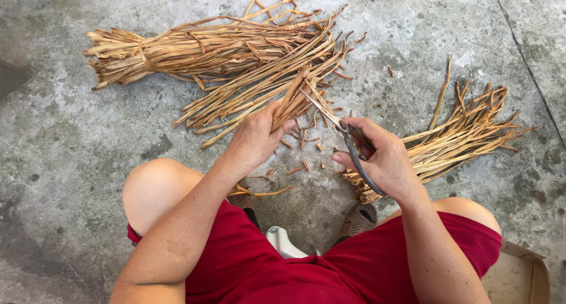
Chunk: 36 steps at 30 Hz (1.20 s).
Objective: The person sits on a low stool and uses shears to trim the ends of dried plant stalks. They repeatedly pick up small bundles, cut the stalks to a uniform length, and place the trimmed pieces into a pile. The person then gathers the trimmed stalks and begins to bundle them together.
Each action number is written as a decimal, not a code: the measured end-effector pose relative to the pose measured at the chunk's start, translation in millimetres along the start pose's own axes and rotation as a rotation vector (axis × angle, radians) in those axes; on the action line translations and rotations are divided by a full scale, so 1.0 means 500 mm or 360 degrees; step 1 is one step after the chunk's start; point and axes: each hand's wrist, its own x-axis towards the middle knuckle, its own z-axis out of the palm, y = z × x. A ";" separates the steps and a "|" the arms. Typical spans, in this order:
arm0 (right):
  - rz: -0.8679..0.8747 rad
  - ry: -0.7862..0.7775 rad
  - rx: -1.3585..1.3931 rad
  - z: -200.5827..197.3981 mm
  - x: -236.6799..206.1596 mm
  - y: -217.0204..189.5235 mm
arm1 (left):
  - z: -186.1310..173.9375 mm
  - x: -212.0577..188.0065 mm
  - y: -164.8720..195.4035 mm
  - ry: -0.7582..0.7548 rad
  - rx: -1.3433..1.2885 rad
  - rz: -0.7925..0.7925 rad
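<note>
Inspection of the work in hand, trimming dried plant strips with scissors, suggests it is partly done. A loose pile of strips [466, 136] lies on the concrete floor [71, 139] at about 3 o'clock from the hands, its near ends fairly even, which I judge to be the finished lot. Short offcuts [303, 162] lie scattered on the floor between the hands and the knees, consistent with cutting already carried out. Still outstanding, by my reading: a tied bundle [177, 53] at 10 o'clock, bound near its left end and apparently untouched, and a loose spread of long strips [259, 86] lying beside it at 11 o'clock. The left hand [254, 140] is closed in a firm grip around a small bunch of strips [293, 101], holding it near its lower end so that the bunch points up toward 1 o'clock. The right hand [383, 159] is wrapped around the handles of the metal scissors [339, 124], fingers curled through and over them; the blades point to 11 o'clock and rest against the held bunch, only slightly parted as far as can be seen. A cardboard box corner [519, 274] shows at 5 o'clock
</note>
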 end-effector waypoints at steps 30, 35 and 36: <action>-0.0120 0.0073 -0.0267 -0.011 0.008 0.029 | 0.024 -0.013 0.026 -0.0224 0.0177 0.0154; 0.0053 0.0162 0.0146 -0.001 0.012 0.060 | 0.010 -0.009 0.027 -0.0276 0.0049 0.0058; 0.0115 0.0163 0.0268 -0.005 0.013 0.062 | 0.005 -0.009 0.028 -0.0246 -0.0003 0.0108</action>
